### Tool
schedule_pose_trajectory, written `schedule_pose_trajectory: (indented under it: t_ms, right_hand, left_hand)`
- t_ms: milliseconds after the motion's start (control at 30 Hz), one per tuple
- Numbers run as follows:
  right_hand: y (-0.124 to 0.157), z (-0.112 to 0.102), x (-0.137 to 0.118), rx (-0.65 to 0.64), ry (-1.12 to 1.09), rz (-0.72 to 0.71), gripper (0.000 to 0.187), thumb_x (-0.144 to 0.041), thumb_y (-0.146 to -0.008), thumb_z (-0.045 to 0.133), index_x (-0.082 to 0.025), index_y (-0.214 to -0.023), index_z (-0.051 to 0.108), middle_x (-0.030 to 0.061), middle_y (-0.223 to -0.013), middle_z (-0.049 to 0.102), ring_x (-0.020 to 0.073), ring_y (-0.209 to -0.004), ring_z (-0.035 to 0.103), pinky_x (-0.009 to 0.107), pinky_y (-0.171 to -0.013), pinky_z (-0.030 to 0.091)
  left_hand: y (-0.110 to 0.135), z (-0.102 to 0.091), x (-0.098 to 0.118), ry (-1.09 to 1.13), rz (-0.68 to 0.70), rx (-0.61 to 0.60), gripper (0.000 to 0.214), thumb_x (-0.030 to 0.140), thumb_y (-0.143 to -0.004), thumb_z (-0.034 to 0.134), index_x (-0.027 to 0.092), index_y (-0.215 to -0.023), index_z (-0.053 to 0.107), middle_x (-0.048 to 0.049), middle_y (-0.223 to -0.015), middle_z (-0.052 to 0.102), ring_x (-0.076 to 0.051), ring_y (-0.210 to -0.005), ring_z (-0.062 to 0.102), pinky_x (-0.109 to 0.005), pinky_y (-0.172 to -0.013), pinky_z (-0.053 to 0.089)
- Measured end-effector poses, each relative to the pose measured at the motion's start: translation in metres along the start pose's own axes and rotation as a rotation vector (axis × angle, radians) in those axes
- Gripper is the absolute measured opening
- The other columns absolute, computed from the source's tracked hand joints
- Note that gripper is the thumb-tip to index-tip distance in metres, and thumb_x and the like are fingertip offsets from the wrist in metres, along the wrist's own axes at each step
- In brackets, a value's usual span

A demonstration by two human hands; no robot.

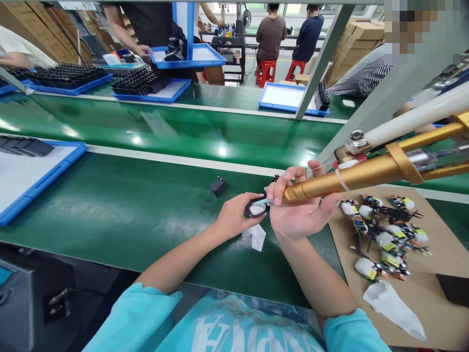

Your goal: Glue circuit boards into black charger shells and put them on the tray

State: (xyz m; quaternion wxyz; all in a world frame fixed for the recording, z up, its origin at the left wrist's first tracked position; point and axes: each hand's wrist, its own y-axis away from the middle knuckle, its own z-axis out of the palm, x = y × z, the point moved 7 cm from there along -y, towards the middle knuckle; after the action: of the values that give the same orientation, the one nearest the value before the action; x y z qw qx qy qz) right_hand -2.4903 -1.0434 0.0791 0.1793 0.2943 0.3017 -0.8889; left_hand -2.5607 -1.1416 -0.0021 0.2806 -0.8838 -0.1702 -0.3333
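Note:
My right hand is wrapped round a gold dispensing gun whose pale tip points left at a small black part. My left hand pinches that small black part, which shows a white patch inside it. A crumpled white tissue lies on the green belt just under my left hand. A lone black charger body sits on the belt a little beyond my left hand.
A cardboard sheet at my right carries several small circuit boards and another tissue. A blue-rimmed white tray lies at the left. Beyond the green belt, other people work at blue trays of black parts.

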Motion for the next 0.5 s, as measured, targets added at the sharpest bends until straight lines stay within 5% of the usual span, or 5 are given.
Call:
schedule_pose_trajectory:
  t_ms: [233, 500]
  right_hand:
    - [0.0098, 0.0078, -0.0029, -0.099, -0.068, -0.024, 0.035, -0.057, -0.084, 0.035, -0.026, -0.093, 0.047, -0.0026, -0.082, 0.053, 0.0067, -0.042, 0.049, 0.027, -0.042, 0.044]
    - [0.0024, 0.0010, -0.0011, -0.001, 0.004, 0.003, 0.048, -0.065, -0.079, 0.033, -0.028, -0.105, 0.046, -0.0030, -0.079, 0.052, 0.0057, -0.039, 0.043, 0.026, -0.039, 0.041]
  left_hand:
    - [0.0039, -0.0060, 0.0082, 0.004, 0.077, 0.068, 0.036, 0.036, -0.077, 0.065, 0.021, -0.108, 0.057, -0.0029, -0.089, 0.068, -0.016, -0.075, 0.065, -0.026, -0.068, 0.050]
    - [0.0003, -0.0070, 0.0059, -0.037, 0.033, 0.044, 0.032, 0.037, -0.077, 0.064, 0.022, -0.104, 0.055, -0.0015, -0.089, 0.068, -0.016, -0.078, 0.064, -0.026, -0.070, 0.049]
